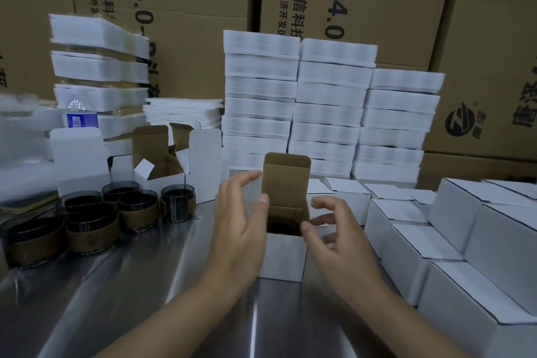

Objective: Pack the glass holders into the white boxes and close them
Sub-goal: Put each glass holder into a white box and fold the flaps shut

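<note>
As hands [241, 221] [334, 238] flank it, square white box [283, 256], matte

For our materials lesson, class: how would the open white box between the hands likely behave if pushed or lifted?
The open white box looks like thin card, so its walls probably flex when squeezed. The glass holder inside likely makes it bottom-heavy and fragile. On the shiny metal table it may slide, not tip.

A single head-worn view looks forward and down, close over the shiny steel worktop [145, 285], facing stacked brown cartons [189, 38] behind it.
</note>
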The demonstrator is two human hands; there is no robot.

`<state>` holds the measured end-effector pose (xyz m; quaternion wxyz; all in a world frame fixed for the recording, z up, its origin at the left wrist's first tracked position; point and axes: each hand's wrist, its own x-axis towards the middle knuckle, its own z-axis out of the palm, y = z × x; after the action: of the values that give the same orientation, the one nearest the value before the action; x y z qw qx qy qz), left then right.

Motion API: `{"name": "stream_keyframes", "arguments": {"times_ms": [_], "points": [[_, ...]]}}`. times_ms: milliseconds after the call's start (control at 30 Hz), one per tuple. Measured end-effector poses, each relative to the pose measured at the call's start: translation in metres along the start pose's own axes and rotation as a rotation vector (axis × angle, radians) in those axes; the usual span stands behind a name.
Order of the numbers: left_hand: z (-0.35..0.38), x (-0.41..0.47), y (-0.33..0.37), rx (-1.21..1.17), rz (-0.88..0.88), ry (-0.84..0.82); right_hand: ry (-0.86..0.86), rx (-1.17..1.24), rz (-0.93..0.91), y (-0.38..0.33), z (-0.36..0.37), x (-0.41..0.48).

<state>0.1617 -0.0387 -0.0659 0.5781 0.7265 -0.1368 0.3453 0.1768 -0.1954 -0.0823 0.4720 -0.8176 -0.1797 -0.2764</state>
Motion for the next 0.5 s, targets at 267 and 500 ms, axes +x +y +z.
{"name": "stream_keyframes", "arguments": {"times_ms": [267, 500], "points": [[-0.004, 0.012, -0.013, -0.326, -0.670, -0.140, -0.044, 0.623, 0.489, 0.003, 0.003, 0.013], [-0.002, 0.011, -0.018, -0.319, -0.685, -0.265, -0.140, 0.600, 0.543, -0.004, 0.000, 0.009]]}}
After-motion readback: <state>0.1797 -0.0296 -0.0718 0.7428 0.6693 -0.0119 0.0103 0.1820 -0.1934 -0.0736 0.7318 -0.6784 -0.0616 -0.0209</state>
